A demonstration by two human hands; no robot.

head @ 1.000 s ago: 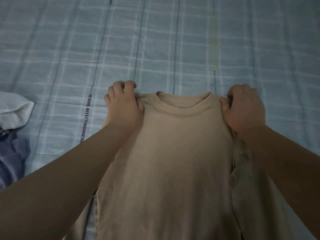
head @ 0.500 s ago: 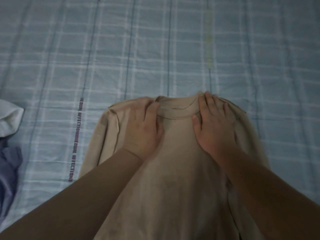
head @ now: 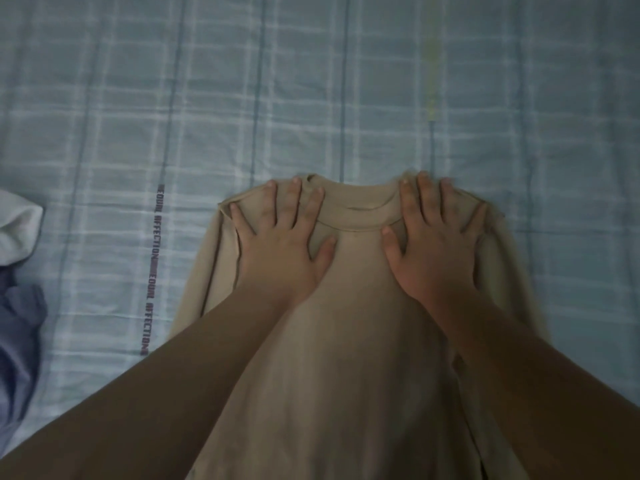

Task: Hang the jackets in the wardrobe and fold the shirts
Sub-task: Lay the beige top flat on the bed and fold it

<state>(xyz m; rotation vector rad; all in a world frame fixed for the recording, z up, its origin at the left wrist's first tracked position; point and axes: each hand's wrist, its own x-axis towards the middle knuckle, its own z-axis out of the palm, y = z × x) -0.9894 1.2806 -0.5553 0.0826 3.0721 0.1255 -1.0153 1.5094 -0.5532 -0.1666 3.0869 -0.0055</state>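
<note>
Beige shirt (head: 349, 341) lies flat on checked bedsheet (head: 346, 81), collar away. Left hand (head: 284, 244), right hand (head: 436, 244) press shoulders, fingers spread, straight. Advise: smooth outward from collar, keep 2 side folds even.

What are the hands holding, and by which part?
Nothing is gripped: the left hand and right hand press flat on the shirt, at its shoulders beside the collar.

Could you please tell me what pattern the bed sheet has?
Light blue plaid bed sheet, with white and darker lines; head view.
</note>
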